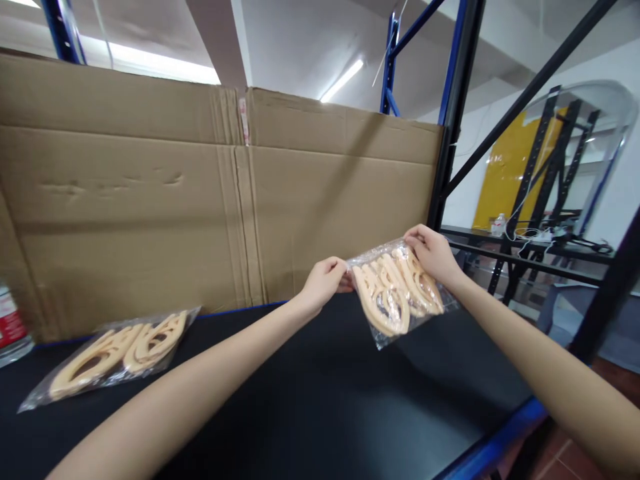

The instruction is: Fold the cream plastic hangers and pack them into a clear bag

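Observation:
A clear plastic bag (pixel 383 293) with pale, wood-coloured carved pieces inside hangs above the black shelf (pixel 320 400). My left hand (pixel 327 280) pinches its upper left corner, fingers closed. At the upper right corner, my right hand (pixel 431 252) is closed on the same bag. The bag slants, its lower edge near the shelf surface; whether it touches I cannot tell. A second clear bag (pixel 113 350) of similar carved pieces lies flat on the shelf at the left, beyond my left forearm.
Brown cardboard panels (pixel 150 200) stand along the shelf's back. A bottle with a red label (pixel 11 327) is at the far left edge. Black metal posts (pixel 453 127) and a diagonal bar rise at the right. A blue rail (pixel 500 437) edges the shelf's right side.

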The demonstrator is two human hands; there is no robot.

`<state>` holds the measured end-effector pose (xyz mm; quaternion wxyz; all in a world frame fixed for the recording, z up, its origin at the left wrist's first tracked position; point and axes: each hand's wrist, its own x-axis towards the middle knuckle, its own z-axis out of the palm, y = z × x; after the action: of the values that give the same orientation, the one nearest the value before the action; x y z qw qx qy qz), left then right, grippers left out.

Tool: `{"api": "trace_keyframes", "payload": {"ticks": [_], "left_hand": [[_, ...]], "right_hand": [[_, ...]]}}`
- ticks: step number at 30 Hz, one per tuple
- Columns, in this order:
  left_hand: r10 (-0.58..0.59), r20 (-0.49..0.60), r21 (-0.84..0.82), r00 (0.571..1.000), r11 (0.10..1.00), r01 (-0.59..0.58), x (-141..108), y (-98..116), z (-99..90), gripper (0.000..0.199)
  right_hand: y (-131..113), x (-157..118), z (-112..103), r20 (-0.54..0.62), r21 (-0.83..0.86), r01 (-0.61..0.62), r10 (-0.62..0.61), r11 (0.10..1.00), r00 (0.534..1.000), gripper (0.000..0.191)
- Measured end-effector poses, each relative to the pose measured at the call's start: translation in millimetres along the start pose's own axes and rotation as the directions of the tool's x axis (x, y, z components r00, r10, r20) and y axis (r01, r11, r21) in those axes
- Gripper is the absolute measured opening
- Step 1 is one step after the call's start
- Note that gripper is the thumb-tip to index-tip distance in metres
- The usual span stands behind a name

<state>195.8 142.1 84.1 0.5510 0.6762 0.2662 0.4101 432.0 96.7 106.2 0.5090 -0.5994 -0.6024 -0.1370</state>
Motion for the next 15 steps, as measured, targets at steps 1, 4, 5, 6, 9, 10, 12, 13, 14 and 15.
{"api": "trace_keyframes", "payload": {"ticks": [1,4,5,6,9,10,12,13,14,15], "left_hand": [[-0.028,-0.018,-0.016,0.999,0.999,0.027,21,-1,10.2,0.023],[-0.129,-0.061,-0.052,0.990,0.991,0.126,82,-5,35.9,0.019],[-0.160,-0.076,-0.062,0.984,0.986,0.156,99,-8,42.4,0.024],[-0.191,-0.090,-0.071,0.977,0.980,0.185,113,-13,47.9,0.027],[-0.294,-0.114,-0.092,0.949,0.954,0.284,138,-36,58.7,0.031],[-0.326,-0.116,-0.098,0.938,0.944,0.316,140,-45,60.8,0.031],[-0.374,-0.112,-0.106,0.920,0.925,0.364,140,-60,63.6,0.031],[-0.389,-0.109,-0.106,0.915,0.920,0.378,138,-66,64.3,0.031],[-0.397,-0.105,-0.103,0.912,0.916,0.387,135,-70,64.5,0.031],[-0.401,-0.102,-0.096,0.910,0.915,0.393,132,-71,64.3,0.030]], "right_hand": [[11,18,-1,0.010,-0.038,-0.042,0.042,0.998,0.999,0.010],[46,67,6,0.021,-0.123,-0.154,0.158,0.980,0.987,0.008],[58,78,12,0.022,-0.155,-0.198,0.203,0.968,0.979,0.006],[69,86,20,0.026,-0.187,-0.243,0.252,0.952,0.967,0.005],[101,90,50,0.059,-0.271,-0.364,0.393,0.891,0.918,0.019],[110,87,60,0.075,-0.292,-0.396,0.433,0.871,0.898,0.024],[127,79,78,0.107,-0.322,-0.447,0.501,0.835,0.859,0.028],[134,76,83,0.124,-0.329,-0.465,0.525,0.822,0.842,0.029],[140,75,86,0.141,-0.329,-0.478,0.543,0.814,0.828,0.030],[146,75,86,0.160,-0.322,-0.487,0.554,0.812,0.817,0.030]]}}
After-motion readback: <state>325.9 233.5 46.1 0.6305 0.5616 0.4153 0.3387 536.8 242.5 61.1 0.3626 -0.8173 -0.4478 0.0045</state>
